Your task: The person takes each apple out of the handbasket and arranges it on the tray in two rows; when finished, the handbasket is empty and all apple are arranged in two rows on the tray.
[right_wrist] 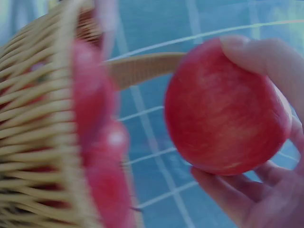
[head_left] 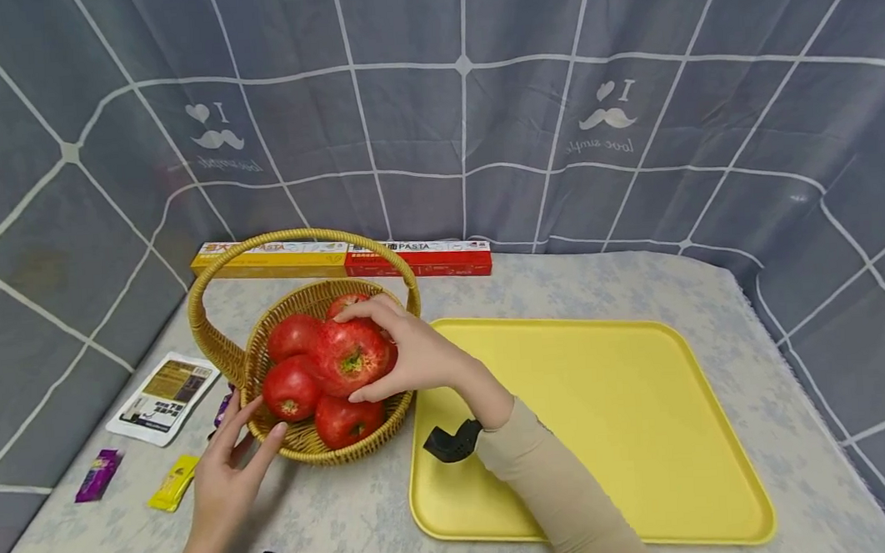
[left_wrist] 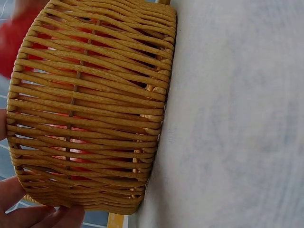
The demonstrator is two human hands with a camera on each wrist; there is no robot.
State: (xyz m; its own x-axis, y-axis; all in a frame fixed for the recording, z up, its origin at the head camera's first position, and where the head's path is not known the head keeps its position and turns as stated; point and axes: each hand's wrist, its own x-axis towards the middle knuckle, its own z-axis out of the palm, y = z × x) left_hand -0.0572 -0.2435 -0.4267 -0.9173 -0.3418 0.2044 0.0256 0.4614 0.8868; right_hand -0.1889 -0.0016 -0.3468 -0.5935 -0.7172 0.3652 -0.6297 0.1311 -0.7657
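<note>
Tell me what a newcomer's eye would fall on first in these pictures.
Probably the red apple in the right hand's grip, above the wicker basket that stands left of centre in the head view and holds other red apples. Next would likely come the broad yellow tray to the basket's right, with a beige sleeve reaching across it.
</note>
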